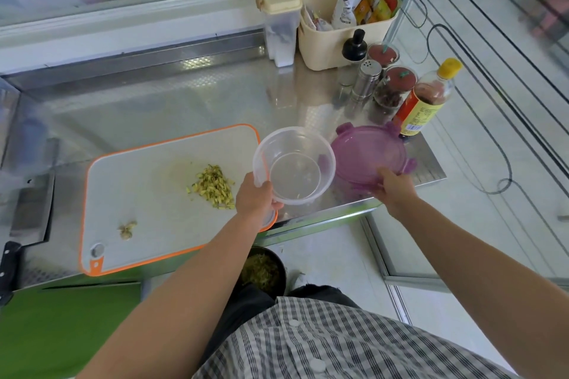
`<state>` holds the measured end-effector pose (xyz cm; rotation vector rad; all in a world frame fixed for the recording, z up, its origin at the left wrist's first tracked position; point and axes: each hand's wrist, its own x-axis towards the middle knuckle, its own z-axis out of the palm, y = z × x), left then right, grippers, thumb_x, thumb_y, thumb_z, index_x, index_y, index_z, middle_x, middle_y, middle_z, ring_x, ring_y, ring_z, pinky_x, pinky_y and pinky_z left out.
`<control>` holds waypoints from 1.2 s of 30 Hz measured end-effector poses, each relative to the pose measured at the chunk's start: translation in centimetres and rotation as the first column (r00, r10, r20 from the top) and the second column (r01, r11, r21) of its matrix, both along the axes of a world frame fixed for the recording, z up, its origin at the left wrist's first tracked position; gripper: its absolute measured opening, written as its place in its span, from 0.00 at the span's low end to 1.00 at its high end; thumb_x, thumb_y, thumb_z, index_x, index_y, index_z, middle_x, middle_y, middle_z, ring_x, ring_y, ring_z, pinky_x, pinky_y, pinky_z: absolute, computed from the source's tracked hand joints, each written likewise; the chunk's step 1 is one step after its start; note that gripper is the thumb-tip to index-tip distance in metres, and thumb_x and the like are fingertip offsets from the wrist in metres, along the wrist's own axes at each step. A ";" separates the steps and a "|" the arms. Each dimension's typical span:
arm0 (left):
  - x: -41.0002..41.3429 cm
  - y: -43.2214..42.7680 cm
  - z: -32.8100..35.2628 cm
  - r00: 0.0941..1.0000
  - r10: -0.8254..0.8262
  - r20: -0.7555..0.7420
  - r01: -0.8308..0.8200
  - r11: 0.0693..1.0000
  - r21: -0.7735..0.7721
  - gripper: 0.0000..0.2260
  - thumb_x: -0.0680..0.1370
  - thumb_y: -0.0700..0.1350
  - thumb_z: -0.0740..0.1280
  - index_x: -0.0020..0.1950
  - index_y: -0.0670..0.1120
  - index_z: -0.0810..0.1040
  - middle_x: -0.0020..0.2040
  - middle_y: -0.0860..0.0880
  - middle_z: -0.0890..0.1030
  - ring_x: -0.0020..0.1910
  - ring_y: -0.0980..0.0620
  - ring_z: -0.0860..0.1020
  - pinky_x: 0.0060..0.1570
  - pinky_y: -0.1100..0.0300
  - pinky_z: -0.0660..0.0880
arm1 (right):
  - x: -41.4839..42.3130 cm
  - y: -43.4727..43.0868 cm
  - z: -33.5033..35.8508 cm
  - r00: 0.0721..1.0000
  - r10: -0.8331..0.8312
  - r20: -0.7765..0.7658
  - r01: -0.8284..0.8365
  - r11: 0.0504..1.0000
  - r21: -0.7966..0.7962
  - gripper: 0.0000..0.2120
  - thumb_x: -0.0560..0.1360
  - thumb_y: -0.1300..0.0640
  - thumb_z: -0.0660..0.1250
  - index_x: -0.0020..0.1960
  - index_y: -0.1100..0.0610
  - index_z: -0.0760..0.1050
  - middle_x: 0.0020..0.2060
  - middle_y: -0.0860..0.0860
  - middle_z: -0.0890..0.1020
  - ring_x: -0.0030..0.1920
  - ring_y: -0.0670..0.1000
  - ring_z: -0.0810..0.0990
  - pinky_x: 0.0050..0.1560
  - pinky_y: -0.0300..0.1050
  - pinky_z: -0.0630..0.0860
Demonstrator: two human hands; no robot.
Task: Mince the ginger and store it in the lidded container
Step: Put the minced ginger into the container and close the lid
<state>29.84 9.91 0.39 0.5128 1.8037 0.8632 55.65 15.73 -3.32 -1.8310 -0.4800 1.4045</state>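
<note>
The ginger (212,186) lies heaped on the board (138,181), just left of the left hand (255,198), whose fingers curl round the near rim of the empty container (294,164) at the board's right edge, while the right hand (395,188) grips the lid (369,154) farther right of the board.

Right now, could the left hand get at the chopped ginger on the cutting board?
Probably yes: the ginger lies close beside the left hand, with bare cutting board between them. But that hand grips the clear container, so it is not free to scoop.
</note>
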 end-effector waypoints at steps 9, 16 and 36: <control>-1.0 -1.0 0.3 0.996 -0.014 -0.092 0.027 0.989 0.148 0.10 0.76 0.39 0.59 0.48 0.54 0.72 0.38 0.48 0.80 0.40 0.41 0.83 0.45 0.42 0.80 | -4.4 -1.0 3.4 0.838 0.259 0.479 -0.370 0.917 0.152 0.37 0.74 0.40 0.65 0.75 0.54 0.55 0.72 0.57 0.61 0.70 0.57 0.64 0.68 0.59 0.66; -3.8 -3.0 0.4 0.999 -0.033 -0.042 0.039 0.987 0.157 0.09 0.79 0.51 0.61 0.52 0.48 0.76 0.37 0.47 0.77 0.33 0.46 0.78 0.38 0.48 0.80 | -9.6 -2.1 3.9 0.753 0.625 0.207 -0.645 0.763 0.041 0.20 0.71 0.51 0.60 0.62 0.53 0.68 0.54 0.53 0.78 0.53 0.58 0.79 0.52 0.62 0.78; -10.5 -11.8 -5.3 0.763 0.511 0.396 -0.408 0.856 -0.317 0.10 0.82 0.44 0.60 0.43 0.40 0.73 0.35 0.47 0.81 0.35 0.51 0.77 0.25 0.65 0.75 | -19.3 -10.9 0.6 0.909 0.407 -0.092 -0.409 0.912 -0.010 0.14 0.77 0.59 0.55 0.57 0.57 0.77 0.47 0.52 0.75 0.47 0.50 0.73 0.59 0.51 0.72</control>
